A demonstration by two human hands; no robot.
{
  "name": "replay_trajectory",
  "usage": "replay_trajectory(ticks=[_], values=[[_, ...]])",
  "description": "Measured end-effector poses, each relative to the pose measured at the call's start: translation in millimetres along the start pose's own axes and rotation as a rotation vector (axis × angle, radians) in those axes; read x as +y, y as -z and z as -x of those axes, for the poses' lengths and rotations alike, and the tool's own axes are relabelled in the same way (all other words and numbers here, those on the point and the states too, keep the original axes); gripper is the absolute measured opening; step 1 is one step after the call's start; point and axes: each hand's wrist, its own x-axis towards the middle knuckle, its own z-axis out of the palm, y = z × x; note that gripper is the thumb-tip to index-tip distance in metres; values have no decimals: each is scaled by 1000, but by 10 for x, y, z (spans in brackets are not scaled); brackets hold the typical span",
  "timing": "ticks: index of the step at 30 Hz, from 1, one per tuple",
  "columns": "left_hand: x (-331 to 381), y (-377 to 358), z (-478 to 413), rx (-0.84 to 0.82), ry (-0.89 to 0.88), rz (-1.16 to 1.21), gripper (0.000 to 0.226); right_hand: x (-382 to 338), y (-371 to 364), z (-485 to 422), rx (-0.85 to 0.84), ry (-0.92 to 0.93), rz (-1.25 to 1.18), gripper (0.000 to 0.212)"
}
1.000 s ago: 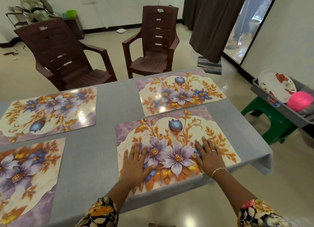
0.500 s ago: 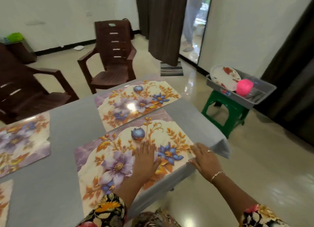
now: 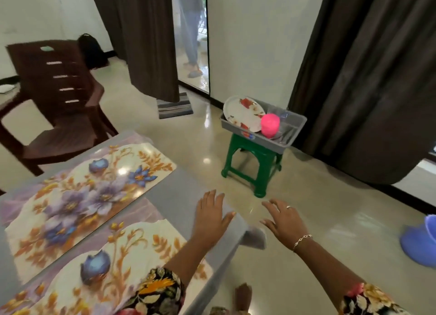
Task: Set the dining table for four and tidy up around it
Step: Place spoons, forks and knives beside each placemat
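While two glossy floral placemats [image 3: 89, 196] are lying side by side on the grey-clothed table [image 3: 174, 196], the left hand [image 3: 212, 218] is hovering flat over its corner and the right hand [image 3: 284, 222], fingers spread, beyond it

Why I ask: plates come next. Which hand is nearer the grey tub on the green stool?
Right. The right hand is over the floor past the tablecloth corner, nearly in line with the grey tub; the left hand is over that corner, farther left.
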Motion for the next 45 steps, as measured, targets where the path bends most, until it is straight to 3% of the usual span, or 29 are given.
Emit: replay_trajectory(ticks=[3, 7, 16, 20, 28, 30, 37, 45], values=[[165, -61, -517, 26, -7, 59, 82, 354, -47, -291, -2, 16, -13, 60], [316, -145, -1124, -11, 17, 15, 59, 780, -108, -646, -81, -7, -48, 49], [739, -286, -2257, -65, 25, -44, 57, 1750, -200, -1367, -227, -103, -85, 53], [991, -399, -2746, -70, 55, -9, 55, 2271, -269, -1801, -280, -143, -200, 44], [1731, -552, -3745, -104, 90, -5, 47, 3376, -294, -2555, -263, -196, -263, 67], [1882, -575, -3992, -105, 87, 11, 46, 3597, -290, -2717, -297, -214, -250, 53], [2122, -684, -4838, -196, 49, 20, 47, 4058, -480, -3242, -372, -283, -299, 47], [2084, -871, -6005, -395, -63, 71, 40, 4322, -788, -3960, -410, -545, -499, 45]])
